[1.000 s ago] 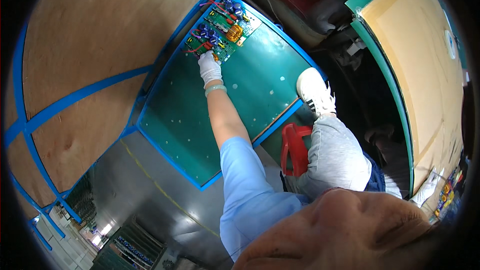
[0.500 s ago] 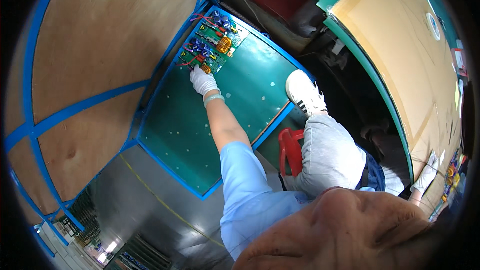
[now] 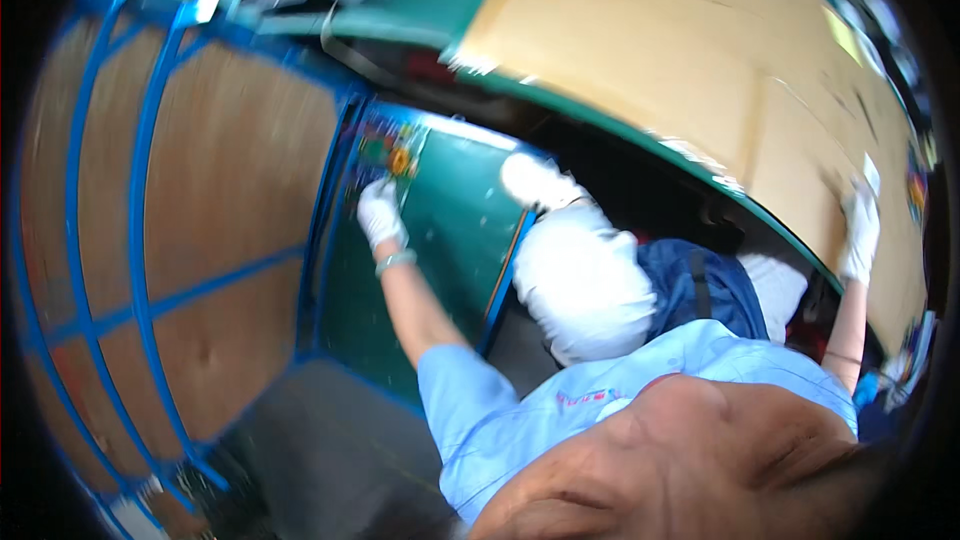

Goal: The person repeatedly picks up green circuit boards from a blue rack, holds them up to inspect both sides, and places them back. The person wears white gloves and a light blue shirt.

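My left hand [image 3: 380, 212], in a white glove, is at the lower end of a group of circuit boards [image 3: 385, 153]. The boards carry dark cylindrical parts and an orange wire coil, and lie on a green, blue-edged surface [image 3: 450, 230]. Motion smears the left fingers, so whether they touch or hold a board cannot be made out. Out to the right, my white-gloved right hand [image 3: 860, 235] rests on a cardboard-covered table [image 3: 640, 50] with its fingers stretched out. A small white slip [image 3: 871, 174] shows at its fingertips.
Blue-framed wooden panels [image 3: 230, 170] stand along the left. My bent leg [image 3: 585, 280] and white shoe [image 3: 535, 182] are beside the green surface. The table's green edge [image 3: 600, 125] runs over a dark gap. Coloured items lie at the far right rim.
The view has swung, showing more of the cardboard table and my right arm. My left hand has drawn slightly back at the lower end of the boards. The boards look blurred now.
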{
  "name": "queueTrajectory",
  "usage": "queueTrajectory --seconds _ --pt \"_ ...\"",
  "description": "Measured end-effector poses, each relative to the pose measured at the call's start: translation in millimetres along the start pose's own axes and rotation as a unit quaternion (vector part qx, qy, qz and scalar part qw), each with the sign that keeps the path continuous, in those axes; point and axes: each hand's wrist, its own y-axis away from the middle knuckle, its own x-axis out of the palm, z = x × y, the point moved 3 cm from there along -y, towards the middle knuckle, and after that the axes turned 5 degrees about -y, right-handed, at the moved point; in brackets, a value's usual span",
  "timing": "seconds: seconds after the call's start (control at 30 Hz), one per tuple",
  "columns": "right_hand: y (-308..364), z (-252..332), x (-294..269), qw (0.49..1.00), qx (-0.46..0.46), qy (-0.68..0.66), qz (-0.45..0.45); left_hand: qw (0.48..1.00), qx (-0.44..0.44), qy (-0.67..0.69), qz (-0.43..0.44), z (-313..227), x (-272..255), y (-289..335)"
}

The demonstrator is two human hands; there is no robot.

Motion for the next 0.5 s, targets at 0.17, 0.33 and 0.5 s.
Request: queueTrajectory --seconds 0.17,0.33,0.5 --pt "-34 -15 -29 0.998 0.042 0.053 -0.015 0.986 0.099 0.113 0.07 -194 16 29" --pt "-73 -59 -110 0.979 -0.028 0.188 -0.079 0.956 0.237 0.047 0.169 -328 88 48" --pt "-106 -117 -189 0.944 -0.067 0.282 -0.156 0.912 0.406 -0.041 0.039 -434 110 95"
